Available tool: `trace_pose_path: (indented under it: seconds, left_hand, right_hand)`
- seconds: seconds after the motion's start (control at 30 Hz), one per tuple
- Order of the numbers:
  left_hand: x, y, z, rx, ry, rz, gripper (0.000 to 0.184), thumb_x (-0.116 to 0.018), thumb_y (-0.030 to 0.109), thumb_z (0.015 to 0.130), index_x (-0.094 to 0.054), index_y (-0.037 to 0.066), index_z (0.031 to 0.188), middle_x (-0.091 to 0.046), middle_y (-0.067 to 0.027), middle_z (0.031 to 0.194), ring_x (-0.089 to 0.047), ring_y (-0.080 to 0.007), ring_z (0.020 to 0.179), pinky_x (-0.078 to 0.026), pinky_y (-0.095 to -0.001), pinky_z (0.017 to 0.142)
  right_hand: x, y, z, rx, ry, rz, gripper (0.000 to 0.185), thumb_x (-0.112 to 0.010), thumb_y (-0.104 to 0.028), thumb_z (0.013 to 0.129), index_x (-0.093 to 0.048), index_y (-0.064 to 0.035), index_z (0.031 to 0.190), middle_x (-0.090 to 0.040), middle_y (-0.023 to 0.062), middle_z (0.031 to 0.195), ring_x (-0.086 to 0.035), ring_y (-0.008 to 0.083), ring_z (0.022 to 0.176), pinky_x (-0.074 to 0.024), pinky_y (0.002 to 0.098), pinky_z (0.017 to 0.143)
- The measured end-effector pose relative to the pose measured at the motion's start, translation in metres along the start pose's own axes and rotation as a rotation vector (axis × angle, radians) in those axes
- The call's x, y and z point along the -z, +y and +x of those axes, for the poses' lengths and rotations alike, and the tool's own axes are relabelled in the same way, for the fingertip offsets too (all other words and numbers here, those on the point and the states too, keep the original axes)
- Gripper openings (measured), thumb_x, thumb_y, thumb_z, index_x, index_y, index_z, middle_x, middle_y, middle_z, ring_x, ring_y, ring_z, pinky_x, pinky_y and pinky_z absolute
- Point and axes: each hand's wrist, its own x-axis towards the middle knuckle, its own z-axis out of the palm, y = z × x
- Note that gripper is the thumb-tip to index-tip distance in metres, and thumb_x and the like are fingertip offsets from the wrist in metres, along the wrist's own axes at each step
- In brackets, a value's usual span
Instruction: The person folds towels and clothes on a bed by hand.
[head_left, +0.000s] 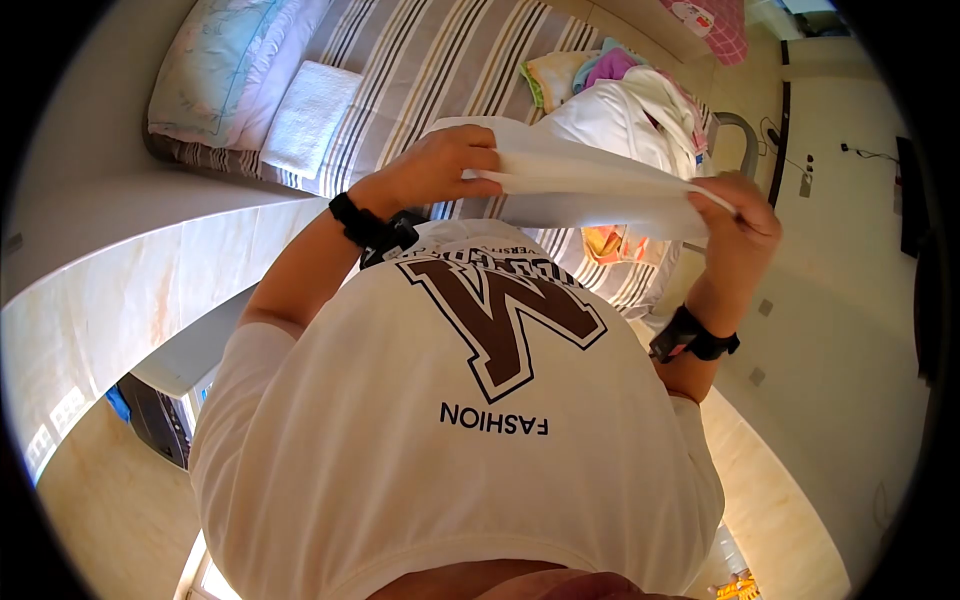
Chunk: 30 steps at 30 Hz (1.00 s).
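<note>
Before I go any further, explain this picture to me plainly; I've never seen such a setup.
There is no machine here, just a person's two bare hands. One head-worn camera looks forward and down, so the wearer's white T-shirt fills the lower middle, its lettering upside down. The left hand and right hand hold a white cloth stretched between them; each wrist wears a black band. Beyond is a bed with a striped sheet, bearing a folded white towel, pale blue bedding and heaped fabrics.
</note>
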Motion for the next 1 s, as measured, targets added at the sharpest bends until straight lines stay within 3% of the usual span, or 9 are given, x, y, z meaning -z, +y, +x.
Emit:
trace_pose_path:
  seconds: [0.03, 0.2, 0.43, 0.5, 0.63, 0.73, 0.87, 0.93, 1.0]
  left_hand:
    - [-0.002, -0.008, -0.003, 0.000, 0.000, -0.001, 0.021, -0.076, 0.018, 0.074, -0.063, 0.004, 0.083, -0.056, -0.0118, 0.093, -0.056, -0.0314, 0.086, -0.047, -0.0382, 0.074]
    - [0.005, -0.037, -0.021, 0.051, -0.037, 0.154, 0.024, -0.077, 0.018, 0.071, -0.064, 0.004, 0.084, -0.059, -0.0135, 0.093, -0.056, -0.0332, 0.088, -0.046, -0.0410, 0.076]
    - [0.010, -0.032, -0.031, -0.032, -0.127, 0.209, 0.025, -0.077, 0.019, 0.070, -0.059, 0.003, 0.075, -0.056, -0.0108, 0.076, -0.056, -0.0310, 0.076, -0.045, -0.0397, 0.066]
    - [0.013, -0.020, -0.036, 0.317, -0.309, 0.046, 0.023, -0.074, 0.022, 0.072, -0.062, 0.003, 0.076, -0.058, -0.0110, 0.073, -0.057, -0.0303, 0.072, -0.045, -0.0390, 0.065]
    - [0.032, -0.023, -0.046, 0.376, -0.352, 0.000, 0.025, -0.072, 0.023, 0.075, -0.064, 0.001, 0.081, -0.058, -0.0121, 0.072, -0.058, -0.0290, 0.069, -0.044, -0.0376, 0.063]
    - [0.033, -0.027, -0.053, 0.488, -0.300, -0.136, 0.027, -0.073, 0.025, 0.074, -0.065, 0.001, 0.084, -0.058, -0.0122, 0.077, -0.058, -0.0293, 0.075, -0.045, -0.0374, 0.067]
    - [0.026, -0.035, -0.061, 0.399, -0.310, -0.108, 0.027, -0.073, 0.025, 0.073, -0.065, 0.002, 0.085, -0.058, -0.0125, 0.081, -0.058, -0.0297, 0.081, -0.045, -0.0372, 0.072]
    - [0.021, -0.038, -0.068, 0.357, -0.326, -0.036, 0.029, -0.074, 0.027, 0.071, -0.066, 0.003, 0.086, -0.058, -0.0126, 0.081, -0.058, -0.0303, 0.083, -0.046, -0.0377, 0.074]
    - [0.015, -0.049, -0.073, 0.357, -0.372, 0.079, 0.026, -0.075, 0.024, 0.068, -0.066, 0.003, 0.081, -0.058, -0.0115, 0.082, -0.057, -0.0301, 0.085, -0.045, -0.0379, 0.076]
  right_hand:
    - [0.005, 0.001, -0.001, 0.000, -0.001, 0.000, 0.016, -0.070, 0.008, 0.068, -0.069, 0.0026, 0.083, -0.063, 0.0074, 0.074, -0.057, 0.0120, 0.068, -0.0431, 0.0236, 0.063]
    - [0.035, 0.007, -0.004, -0.107, 0.523, 0.113, 0.014, -0.072, 0.007, 0.072, -0.068, 0.0027, 0.086, -0.067, 0.0082, 0.081, -0.060, 0.0129, 0.074, -0.0474, 0.0236, 0.071]
    - [0.055, 0.019, 0.000, -0.199, 0.698, -0.034, 0.010, -0.072, 0.001, 0.076, -0.068, 0.0025, 0.085, -0.067, 0.0091, 0.082, -0.061, 0.0153, 0.074, -0.0509, 0.0274, 0.069]
    - [0.060, 0.019, 0.005, -0.236, 0.767, -0.033, 0.010, -0.072, 0.000, 0.077, -0.067, 0.0022, 0.086, -0.067, 0.0092, 0.083, -0.061, 0.0164, 0.075, -0.0513, 0.0281, 0.069]
    - [0.073, 0.029, 0.006, -0.355, 0.897, -0.098, 0.014, -0.071, -0.010, 0.082, -0.067, 0.0011, 0.090, -0.065, 0.0108, 0.090, -0.062, 0.0191, 0.080, -0.0532, 0.0302, 0.070]
    - [0.078, 0.034, 0.002, -0.371, 0.943, -0.044, 0.010, -0.070, -0.005, 0.081, -0.065, 0.0012, 0.087, -0.065, 0.0101, 0.087, -0.061, 0.0193, 0.078, -0.0523, 0.0313, 0.070]
    - [0.085, 0.031, -0.009, -0.324, 0.903, 0.038, 0.010, -0.069, -0.006, 0.081, -0.065, 0.0005, 0.088, -0.064, 0.0092, 0.086, -0.060, 0.0195, 0.079, -0.0522, 0.0337, 0.072]
    - [0.092, 0.021, -0.021, -0.118, 0.714, 0.245, 0.010, -0.067, -0.005, 0.081, -0.066, -0.0013, 0.090, -0.062, 0.0084, 0.085, -0.058, 0.0191, 0.076, -0.0516, 0.0346, 0.071]
    - [0.086, -0.002, -0.020, 0.147, 0.282, 0.374, 0.010, -0.065, -0.005, 0.080, -0.064, -0.0039, 0.090, -0.054, 0.0044, 0.072, -0.046, 0.0139, 0.061, -0.0395, 0.0291, 0.054]
